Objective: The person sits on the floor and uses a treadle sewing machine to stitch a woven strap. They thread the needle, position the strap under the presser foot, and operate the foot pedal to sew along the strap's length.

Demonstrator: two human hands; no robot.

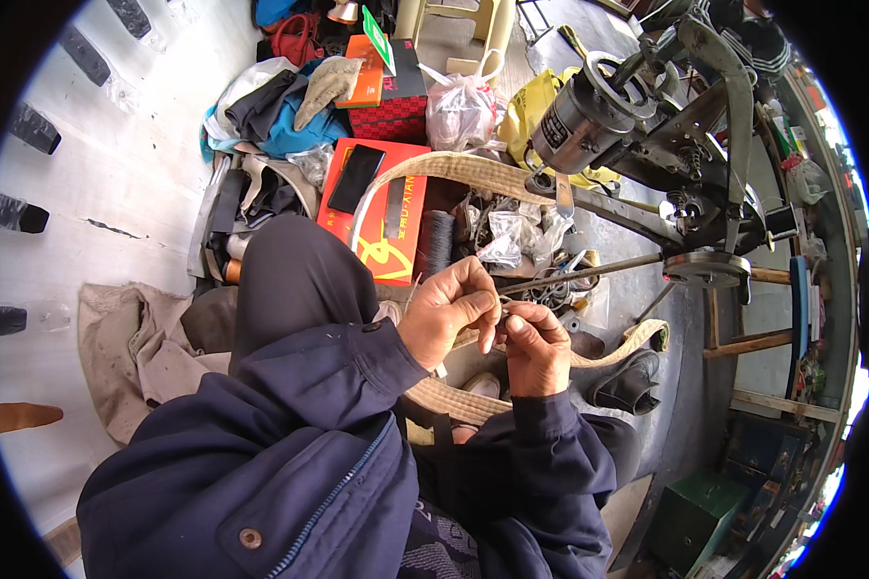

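Above my lap, my left hand and my right hand meet with fingertips close together. The left fingers curl against the thumb in a pinch. My right thumb and forefinger also press together, on something small and dark that I cannot make out. A wide beige stitched strap passes below both hands, across my lap. Another stretch of beige strap arches beyond them, over a red box. Just past my left hand stands a spool of dark thread.
A metal hand-cranked sewing machine rises at the right, its long arm reaching toward my hands. On the red box lies a black phone. Behind are a white plastic bag and piled cloths. A green metal box sits lower right.
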